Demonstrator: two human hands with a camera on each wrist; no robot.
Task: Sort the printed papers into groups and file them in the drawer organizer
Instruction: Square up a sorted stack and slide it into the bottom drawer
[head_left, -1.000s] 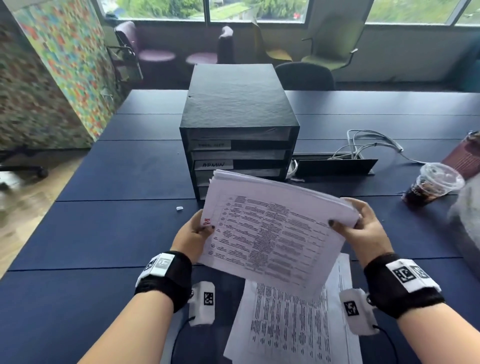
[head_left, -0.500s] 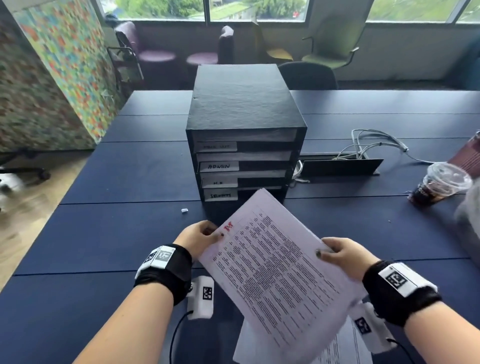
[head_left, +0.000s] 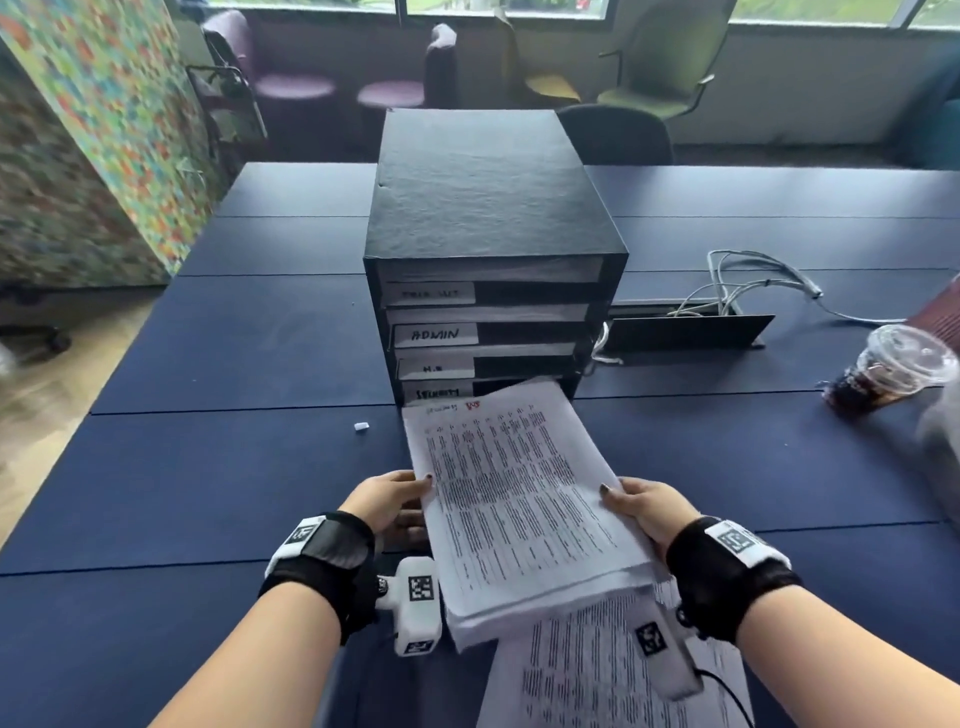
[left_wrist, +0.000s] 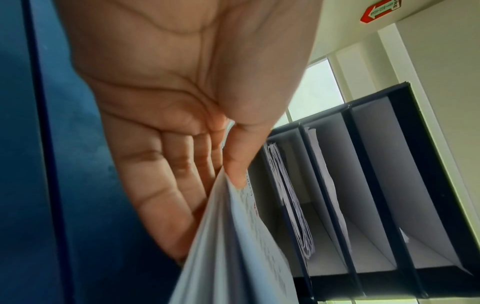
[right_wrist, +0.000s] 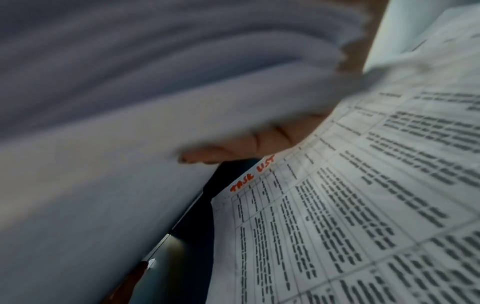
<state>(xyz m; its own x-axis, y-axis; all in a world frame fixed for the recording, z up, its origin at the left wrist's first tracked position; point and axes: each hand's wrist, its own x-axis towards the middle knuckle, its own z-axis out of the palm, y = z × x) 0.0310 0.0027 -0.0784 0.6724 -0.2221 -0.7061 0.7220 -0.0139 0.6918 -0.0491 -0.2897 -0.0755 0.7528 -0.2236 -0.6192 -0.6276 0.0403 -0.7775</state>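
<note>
Both forearms reach forward over the dark blue table (head_left: 218, 467), wrists level, palms turned inward toward each other. The left hand (head_left: 387, 501) pinches the left edge of a thick stack of printed papers (head_left: 511, 499): thumb on top, four fingers straight and close together underneath, plain in the left wrist view. The right hand (head_left: 641, 506) holds the right edge, thumb on top, fingers extended beneath the sheets. The stack tilts slightly, its far end at the mouth of the bottom slot of the black drawer organizer (head_left: 483, 249), just beside the lowest label. A second printed sheet (head_left: 597, 670) headed "TASK LIST" in red lies flat on the table under the right wrist. An iced drink cup (head_left: 893, 371) stands well to the right.
</note>
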